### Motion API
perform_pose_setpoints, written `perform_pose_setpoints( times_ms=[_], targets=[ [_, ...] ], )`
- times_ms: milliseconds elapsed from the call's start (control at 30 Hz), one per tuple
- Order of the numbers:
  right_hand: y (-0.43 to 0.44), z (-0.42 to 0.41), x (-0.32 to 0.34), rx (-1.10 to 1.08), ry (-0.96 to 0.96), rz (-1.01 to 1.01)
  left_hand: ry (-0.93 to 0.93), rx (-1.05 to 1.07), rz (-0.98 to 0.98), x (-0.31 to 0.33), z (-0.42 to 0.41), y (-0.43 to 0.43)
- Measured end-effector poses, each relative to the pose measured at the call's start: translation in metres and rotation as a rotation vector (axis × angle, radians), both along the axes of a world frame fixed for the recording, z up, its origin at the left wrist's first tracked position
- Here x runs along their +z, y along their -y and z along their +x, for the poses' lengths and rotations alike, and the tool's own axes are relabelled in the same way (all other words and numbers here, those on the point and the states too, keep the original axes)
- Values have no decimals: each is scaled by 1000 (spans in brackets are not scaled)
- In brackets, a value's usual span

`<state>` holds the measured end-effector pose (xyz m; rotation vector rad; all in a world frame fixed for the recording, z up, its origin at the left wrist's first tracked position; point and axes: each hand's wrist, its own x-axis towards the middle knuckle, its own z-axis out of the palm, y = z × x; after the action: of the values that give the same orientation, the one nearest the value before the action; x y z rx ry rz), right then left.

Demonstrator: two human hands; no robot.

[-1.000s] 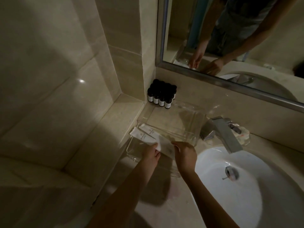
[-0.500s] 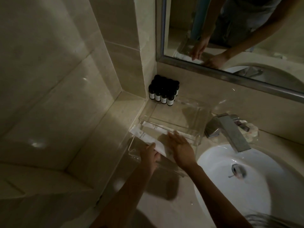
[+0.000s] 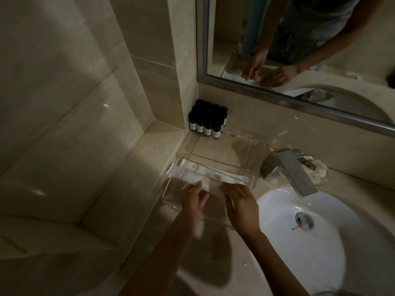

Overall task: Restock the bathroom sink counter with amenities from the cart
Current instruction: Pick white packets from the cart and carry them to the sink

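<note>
Beige stone sink counter (image 3: pixel 136 189), dimly lit.
A clear tray (image 3: pixel 213 161) is set near the wall, small dark bottles (image 3: pixel 206 124) are clustered in the back corner, and a metal faucet (image 3: pixel 292 169) is mounted beside a white basin (image 3: pixel 320 253).

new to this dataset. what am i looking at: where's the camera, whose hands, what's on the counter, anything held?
There is no robot here. A person works bare-handed, and the one camera sits on their head, looking down at a bathroom counter. The mirror just reflects the same person.

On the counter are a clear acrylic tray, a cluster of small dark bottles in the corner, and a faucet over the white sink. White amenity packets lie across the tray's near side.

The left hand has its fingertips on the packets, but it is too dim to tell whether it pinches them. The right hand lies flat, fingers straight, at their near edge.
</note>
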<state>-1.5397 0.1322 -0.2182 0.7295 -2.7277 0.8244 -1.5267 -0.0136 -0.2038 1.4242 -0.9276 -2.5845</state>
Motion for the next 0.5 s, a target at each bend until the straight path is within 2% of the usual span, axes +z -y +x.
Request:
perform_pose_setpoints(
  times_ms=[100,300,500],
  targets=[
    [-3,8,-1,6,-32,20,-20,21,97,2,-9,-4],
    [-5,13,-14,32,74,72,-46,-79,83,9,-33,-9],
    [-4,16,-20,61,127,65,-9,-65,-60,2,-30,-3]
  ],
)
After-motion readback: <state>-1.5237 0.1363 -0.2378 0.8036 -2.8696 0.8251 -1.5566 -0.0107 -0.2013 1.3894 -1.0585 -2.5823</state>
